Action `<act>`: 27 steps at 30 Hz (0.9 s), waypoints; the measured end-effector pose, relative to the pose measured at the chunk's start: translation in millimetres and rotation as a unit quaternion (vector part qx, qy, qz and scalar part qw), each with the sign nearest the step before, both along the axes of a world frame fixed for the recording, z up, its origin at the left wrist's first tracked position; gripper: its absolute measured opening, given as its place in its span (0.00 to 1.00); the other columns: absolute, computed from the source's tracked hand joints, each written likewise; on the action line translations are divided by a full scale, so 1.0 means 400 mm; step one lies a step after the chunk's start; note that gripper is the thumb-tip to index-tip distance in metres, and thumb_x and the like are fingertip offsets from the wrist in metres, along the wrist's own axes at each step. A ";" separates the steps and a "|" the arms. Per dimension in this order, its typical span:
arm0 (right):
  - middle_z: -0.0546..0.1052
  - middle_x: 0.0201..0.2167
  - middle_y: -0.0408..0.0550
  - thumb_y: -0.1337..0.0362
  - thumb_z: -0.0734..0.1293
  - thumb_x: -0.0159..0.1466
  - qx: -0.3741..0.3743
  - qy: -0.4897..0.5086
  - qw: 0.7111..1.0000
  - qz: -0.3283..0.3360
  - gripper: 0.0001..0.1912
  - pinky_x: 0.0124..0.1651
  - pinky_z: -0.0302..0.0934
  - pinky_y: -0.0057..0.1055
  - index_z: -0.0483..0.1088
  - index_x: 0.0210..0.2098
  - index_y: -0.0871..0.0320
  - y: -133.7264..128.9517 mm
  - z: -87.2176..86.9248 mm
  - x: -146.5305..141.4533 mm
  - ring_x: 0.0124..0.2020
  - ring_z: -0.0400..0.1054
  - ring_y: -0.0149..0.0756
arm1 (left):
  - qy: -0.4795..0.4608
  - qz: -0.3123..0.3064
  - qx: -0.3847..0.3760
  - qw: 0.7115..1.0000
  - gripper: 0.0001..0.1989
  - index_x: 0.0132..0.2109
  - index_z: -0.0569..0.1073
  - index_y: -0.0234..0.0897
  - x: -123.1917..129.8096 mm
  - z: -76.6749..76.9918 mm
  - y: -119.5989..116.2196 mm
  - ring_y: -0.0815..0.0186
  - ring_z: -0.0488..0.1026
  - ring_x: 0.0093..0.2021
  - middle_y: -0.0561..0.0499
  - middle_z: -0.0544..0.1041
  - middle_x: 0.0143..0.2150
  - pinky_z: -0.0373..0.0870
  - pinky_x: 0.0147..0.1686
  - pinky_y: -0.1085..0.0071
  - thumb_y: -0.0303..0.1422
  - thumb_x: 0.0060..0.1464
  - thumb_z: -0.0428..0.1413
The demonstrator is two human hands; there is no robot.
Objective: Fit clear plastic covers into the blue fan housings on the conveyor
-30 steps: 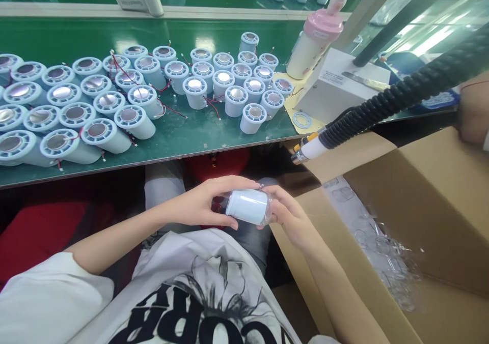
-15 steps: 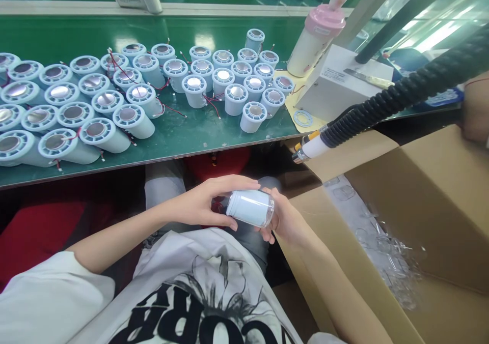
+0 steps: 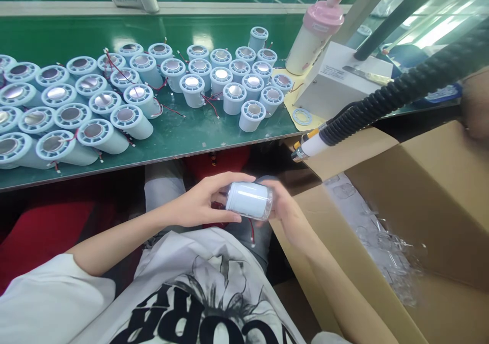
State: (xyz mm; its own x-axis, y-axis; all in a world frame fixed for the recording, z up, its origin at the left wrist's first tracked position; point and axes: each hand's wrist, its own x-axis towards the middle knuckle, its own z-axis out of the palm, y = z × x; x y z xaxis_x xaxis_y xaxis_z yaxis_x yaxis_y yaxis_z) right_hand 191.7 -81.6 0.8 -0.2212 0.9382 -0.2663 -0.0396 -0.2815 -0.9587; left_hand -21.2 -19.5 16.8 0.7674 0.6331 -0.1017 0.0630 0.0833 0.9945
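Above my lap, my left hand (image 3: pixel 216 199) grips the left end of a light blue cylinder (image 3: pixel 248 200), its thumb below and fingers above. A clear plastic cover surrounds the cylinder, which lies nearly on its side. At its right end my right hand (image 3: pixel 284 204) holds the covered end; its fingers are partly hidden behind it and slightly blurred. Beneath the cylinder dangles a red wire (image 3: pixel 251 232) with a small white connector.
Many similar blue cylinders (image 3: pixel 101 133) stand on the green bench (image 3: pixel 183 130), several trailing red wires. A pink-topped pump bottle (image 3: pixel 314 33), a white box (image 3: pixel 324 79) and a black corrugated hose (image 3: pixel 382 102) are at right. An open carton (image 3: pixel 420 181) holds clear plastic pieces (image 3: pixel 389 257).
The cylinder has moved slightly up and turned a little. My right hand has shifted around its end. The red wire with its connector now shows hanging below.
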 end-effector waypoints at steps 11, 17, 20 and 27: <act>0.74 0.53 0.51 0.53 0.69 0.60 0.151 -0.032 0.988 0.013 0.26 0.49 0.71 0.40 0.65 0.57 0.49 -0.017 0.005 0.015 0.51 0.71 0.44 | -0.019 -0.048 -0.019 0.998 0.37 0.64 0.61 0.48 -0.011 0.013 0.015 0.56 0.68 0.58 0.45 0.65 0.63 0.69 0.54 0.63 0.29 0.48 0.64; 0.78 0.46 0.46 0.57 0.74 0.55 0.068 -0.021 0.997 0.011 0.24 0.44 0.72 0.39 0.72 0.51 0.49 -0.019 0.017 0.013 0.42 0.75 0.42 | -0.017 -0.067 -0.117 0.991 0.38 0.66 0.57 0.49 -0.018 0.009 0.005 0.58 0.68 0.59 0.46 0.66 0.63 0.68 0.56 0.63 0.28 0.51 0.62; 0.77 0.47 0.45 0.55 0.73 0.56 0.042 -0.022 0.999 0.010 0.25 0.47 0.71 0.38 0.71 0.53 0.49 -0.019 0.018 0.001 0.43 0.74 0.42 | -0.030 -0.063 -0.160 0.985 0.37 0.66 0.56 0.48 -0.008 -0.016 -0.006 0.58 0.68 0.58 0.45 0.66 0.63 0.71 0.51 0.66 0.29 0.52 0.61; 0.72 0.56 0.42 0.54 0.60 0.67 0.031 -0.292 0.956 -0.025 0.21 0.59 0.61 0.37 0.66 0.58 0.48 -0.005 -0.034 0.173 0.55 0.67 0.39 | 0.186 0.000 -0.023 0.982 0.31 0.59 0.67 0.44 0.020 0.016 0.144 0.58 0.73 0.50 0.59 0.78 0.49 0.70 0.44 0.74 0.48 0.49 0.58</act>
State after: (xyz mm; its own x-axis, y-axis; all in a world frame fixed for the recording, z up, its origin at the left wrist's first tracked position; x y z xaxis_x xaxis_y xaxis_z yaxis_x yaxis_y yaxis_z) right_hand 261.1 -83.5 -12.8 -0.0064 0.9616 -0.2744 0.4953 -0.2353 -0.8363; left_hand -13.1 38.1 23.4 0.6717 0.6207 -0.4044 0.4223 0.1278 0.8974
